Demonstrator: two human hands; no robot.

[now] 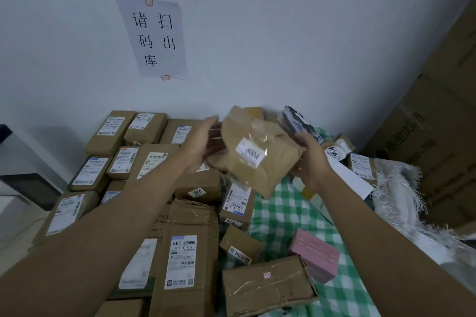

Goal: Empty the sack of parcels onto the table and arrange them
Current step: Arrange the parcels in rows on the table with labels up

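Observation:
I hold a crumpled brown paper parcel (260,154) with a white label up in the air over the table. My left hand (203,141) grips its left side and my right hand (309,159) supports its right edge from below. Under it, several brown cardboard parcels (185,247) with white shipping labels lie flat in rows on the left half of the table. The green-and-white checked tablecloth (283,216) shows on the right. The white woven sack (401,203), frayed at its edge, lies crumpled at the right side.
A pink box (316,252) and a taped brown box (268,288) lie near the front. Loose parcels and a grey printed bag (298,123) are piled at the back right. Large cardboard cartons (432,136) stand to the right. Paper signs (157,33) hang on the white wall.

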